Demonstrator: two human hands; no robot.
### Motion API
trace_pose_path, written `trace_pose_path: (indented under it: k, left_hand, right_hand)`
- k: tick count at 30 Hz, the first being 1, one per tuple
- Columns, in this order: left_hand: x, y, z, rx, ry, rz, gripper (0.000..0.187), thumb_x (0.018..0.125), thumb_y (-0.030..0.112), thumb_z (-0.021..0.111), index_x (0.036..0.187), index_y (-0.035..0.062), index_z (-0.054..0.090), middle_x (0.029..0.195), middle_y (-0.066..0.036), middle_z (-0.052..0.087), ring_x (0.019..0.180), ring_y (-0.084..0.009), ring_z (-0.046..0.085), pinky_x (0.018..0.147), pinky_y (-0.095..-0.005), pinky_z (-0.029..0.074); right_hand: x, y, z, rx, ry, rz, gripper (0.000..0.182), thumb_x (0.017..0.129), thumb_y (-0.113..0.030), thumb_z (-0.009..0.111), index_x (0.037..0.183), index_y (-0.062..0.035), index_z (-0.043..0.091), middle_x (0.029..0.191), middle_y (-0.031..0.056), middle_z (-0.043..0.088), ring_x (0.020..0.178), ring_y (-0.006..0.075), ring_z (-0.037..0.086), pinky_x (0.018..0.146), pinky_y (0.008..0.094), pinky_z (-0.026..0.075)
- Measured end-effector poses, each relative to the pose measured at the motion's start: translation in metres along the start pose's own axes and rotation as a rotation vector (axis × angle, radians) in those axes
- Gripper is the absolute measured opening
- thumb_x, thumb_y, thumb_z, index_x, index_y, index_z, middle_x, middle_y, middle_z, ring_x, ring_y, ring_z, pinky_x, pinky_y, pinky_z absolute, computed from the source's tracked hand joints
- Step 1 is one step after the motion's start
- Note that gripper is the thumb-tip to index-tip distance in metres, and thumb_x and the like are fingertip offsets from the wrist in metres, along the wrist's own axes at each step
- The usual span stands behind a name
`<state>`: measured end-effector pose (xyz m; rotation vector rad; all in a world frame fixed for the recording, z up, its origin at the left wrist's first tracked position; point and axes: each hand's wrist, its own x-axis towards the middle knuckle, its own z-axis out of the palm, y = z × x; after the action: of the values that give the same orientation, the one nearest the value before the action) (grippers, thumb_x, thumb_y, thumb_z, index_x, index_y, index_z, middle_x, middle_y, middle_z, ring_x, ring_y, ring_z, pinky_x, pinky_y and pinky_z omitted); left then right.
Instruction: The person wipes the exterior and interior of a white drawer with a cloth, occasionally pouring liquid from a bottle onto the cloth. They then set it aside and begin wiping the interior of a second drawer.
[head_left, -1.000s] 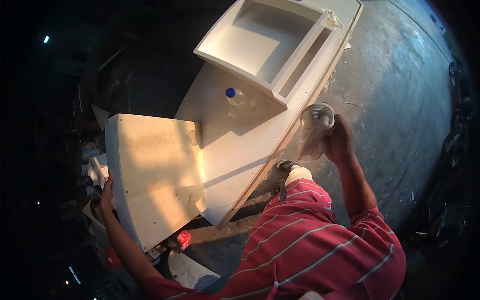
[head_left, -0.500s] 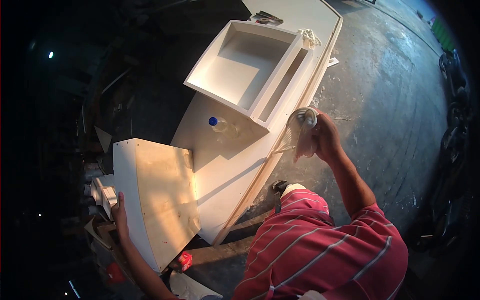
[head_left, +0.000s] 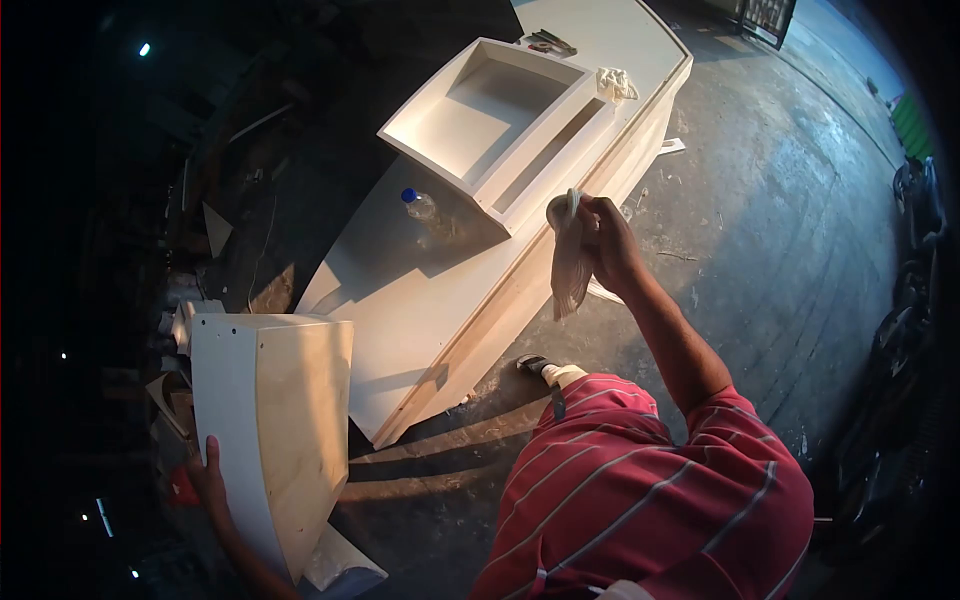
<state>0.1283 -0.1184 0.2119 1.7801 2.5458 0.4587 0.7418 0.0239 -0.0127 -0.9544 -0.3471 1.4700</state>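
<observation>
My left hand [head_left: 208, 478] is at the outer edge of a wooden box [head_left: 305, 410] with a white side and a bare plywood face. Its thumb lies against the white side and the other fingers are mostly hidden. My right hand [head_left: 608, 240] is closed around a bunched pale cloth [head_left: 570, 265], whose loose end hangs down. The cloth is in front of the long edge of a large white panel [head_left: 390, 320]. On that panel sits an open white tray-like cabinet [head_left: 490, 110] with a narrow side compartment.
A clear bottle with a blue cap [head_left: 420, 205] stands on the panel beside the cabinet. Beyond it lie a crumpled white cloth [head_left: 615, 84] and some small tools [head_left: 548, 42]. Scraps of board [head_left: 215, 230] are on the dark floor at left. Concrete floor [head_left: 760, 200] extends on the right.
The wooden box has shifted left and down with my left hand, and a gap now shows between it and the panel. My right hand has moved left with the cloth.
</observation>
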Motion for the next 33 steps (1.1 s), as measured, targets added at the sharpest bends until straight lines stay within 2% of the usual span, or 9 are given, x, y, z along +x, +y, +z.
trace_pose_path:
  k: [2,7,9,16,18,20,28,31,33]
  left_hand:
    - [-0.056,0.012,0.003,0.063,0.280,0.150,0.059,0.091,0.051,0.053,0.068,-0.0036,0.056,0.058,-0.004,0.050,0.057,-0.0135,0.044,0.054,-0.0343,0.037]
    - [-0.163,-0.002,-0.028,0.042,0.052,-0.106,0.057,0.091,0.049,0.053,0.070,-0.0039,0.058,0.058,-0.006,0.051,0.056,-0.0158,0.047,0.053,-0.0369,0.037]
    - [-0.203,-0.010,-0.030,0.061,-0.026,-0.188,0.057,0.091,0.049,0.053,0.071,-0.0040,0.059,0.058,-0.007,0.052,0.056,-0.0167,0.048,0.053,-0.0379,0.037]
    - [-0.337,-0.047,0.002,0.813,-0.632,-0.442,0.052,0.079,0.038,0.066,0.106,-0.0056,0.058,0.101,-0.023,0.060,0.099,-0.0408,0.055,0.085,-0.0476,0.044]
    - [-0.426,-0.158,0.034,0.919,0.019,0.408,0.050,0.078,0.047,0.067,0.099,0.0009,0.064,0.088,-0.019,0.061,0.070,-0.0377,0.059,0.056,-0.0470,0.046]
    - [-0.348,-0.045,0.042,0.705,-0.256,-0.261,0.050,0.078,0.047,0.067,0.099,0.0009,0.064,0.088,-0.019,0.061,0.070,-0.0376,0.059,0.056,-0.0470,0.046]
    - [-0.132,0.112,0.101,0.551,-0.079,-0.259,0.052,0.077,0.048,0.067,0.098,0.0009,0.064,0.087,-0.019,0.061,0.070,-0.0373,0.059,0.056,-0.0467,0.046]
    - [-0.083,0.149,0.120,0.521,-0.075,-0.270,0.052,0.077,0.048,0.067,0.098,0.0009,0.064,0.087,-0.018,0.061,0.070,-0.0371,0.059,0.056,-0.0466,0.046]
    - [-0.062,0.167,0.131,0.512,-0.080,-0.282,0.052,0.077,0.049,0.068,0.098,0.0010,0.064,0.087,-0.018,0.061,0.070,-0.0371,0.059,0.056,-0.0466,0.046]
  right_hand:
    - [0.011,-0.012,0.008,0.053,-0.059,-0.036,0.033,0.088,-0.033,0.054,0.103,-0.0048,0.055,0.085,0.0062,0.057,0.068,0.0145,0.056,0.056,0.0275,0.044]
    - [0.050,-0.088,0.059,0.306,-0.263,-0.332,0.028,0.088,-0.031,0.055,0.100,-0.0056,0.054,0.084,0.0065,0.056,0.066,0.0183,0.059,0.058,0.0313,0.051]
    - [0.061,-0.126,0.088,0.305,-0.348,-0.445,0.033,0.091,-0.028,0.049,0.104,0.0010,0.055,0.093,0.0126,0.062,0.086,0.0236,0.063,0.080,0.0354,0.051]
    - [0.213,-0.194,0.159,-0.021,-0.570,-0.569,0.020,0.091,-0.030,0.048,0.095,-0.0116,0.056,0.079,0.0052,0.057,0.070,0.0163,0.057,0.058,0.0334,0.049]
    - [0.255,-0.174,0.161,-0.218,-0.391,-0.784,0.025,0.091,-0.033,0.050,0.099,-0.0097,0.057,0.082,0.0078,0.060,0.073,0.0184,0.061,0.060,0.0334,0.051]
    - [0.323,-0.148,0.131,-1.122,-0.130,-1.105,0.032,0.090,-0.031,0.048,0.102,-0.0024,0.058,0.085,0.0158,0.065,0.080,0.0258,0.065,0.076,0.0367,0.052]
    - [0.493,0.025,0.003,-1.935,-0.127,-0.468,0.050,0.087,-0.044,0.046,0.124,-0.0116,0.054,0.134,0.0195,0.042,0.127,0.0431,0.032,0.104,0.0483,0.033]
    - [0.519,0.004,0.024,-2.310,0.039,-1.162,0.051,0.089,-0.037,0.045,0.129,-0.0055,0.047,0.131,0.0166,0.041,0.130,0.0353,0.028,0.108,0.0435,0.027]
    - [0.565,-0.007,0.041,-2.187,-0.203,-0.628,0.048,0.089,-0.028,0.044,0.127,0.0009,0.044,0.129,0.0180,0.042,0.128,0.0330,0.031,0.108,0.0423,0.024]
